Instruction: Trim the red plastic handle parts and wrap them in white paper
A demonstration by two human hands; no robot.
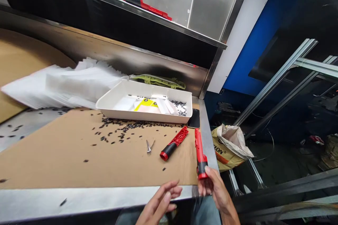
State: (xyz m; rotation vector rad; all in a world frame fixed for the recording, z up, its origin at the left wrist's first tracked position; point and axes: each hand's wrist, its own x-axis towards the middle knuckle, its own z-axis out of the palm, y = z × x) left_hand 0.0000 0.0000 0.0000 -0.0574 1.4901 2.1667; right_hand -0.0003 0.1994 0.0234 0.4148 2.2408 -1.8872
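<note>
Right hand (215, 188) clamped on red handle half (200, 154), base-end grip leaving shell exposed. Left hand (161, 202) at 9 o'clock, fingers apart, empty. Matching half (174, 143) at 11 o'clock.

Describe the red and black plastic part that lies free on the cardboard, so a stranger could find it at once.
Start at the white rectangular plastic tray on the brown cardboard sheet. Just in front of its right end lies the red and black plastic part, beside small metal tweezers. Unlike its twin, no hand touches it.
</note>
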